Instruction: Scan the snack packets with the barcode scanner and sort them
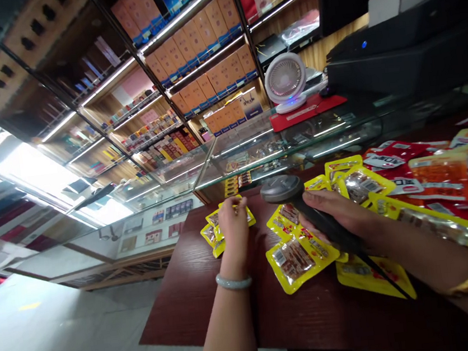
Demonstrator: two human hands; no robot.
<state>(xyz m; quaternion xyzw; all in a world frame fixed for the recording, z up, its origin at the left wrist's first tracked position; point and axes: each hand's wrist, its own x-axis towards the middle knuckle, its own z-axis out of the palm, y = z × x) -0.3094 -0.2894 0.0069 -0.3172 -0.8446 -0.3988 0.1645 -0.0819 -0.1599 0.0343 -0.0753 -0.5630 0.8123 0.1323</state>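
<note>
My right hand (345,210) is wrapped round the handle of a black barcode scanner (281,188), whose head points left over the table. The fingers of my left hand (231,221) are curled on a yellow snack packet (250,216) on a small pile at the table's left side. That hand partly covers the pile, where another yellow packet (209,234) shows. Between and below the hands lie several yellow packets with clear windows, the nearest packet (297,261) face up with a barcode. A further yellow packet (364,183) lies behind my right hand.
Red and orange packets (437,175) are heaped on the right of the dark wooden table (181,305). Beyond it stand a glass display counter (239,144), a small white fan (286,76) on a red mat and a black machine (398,61). Shelves of orange boxes (185,46) line the back.
</note>
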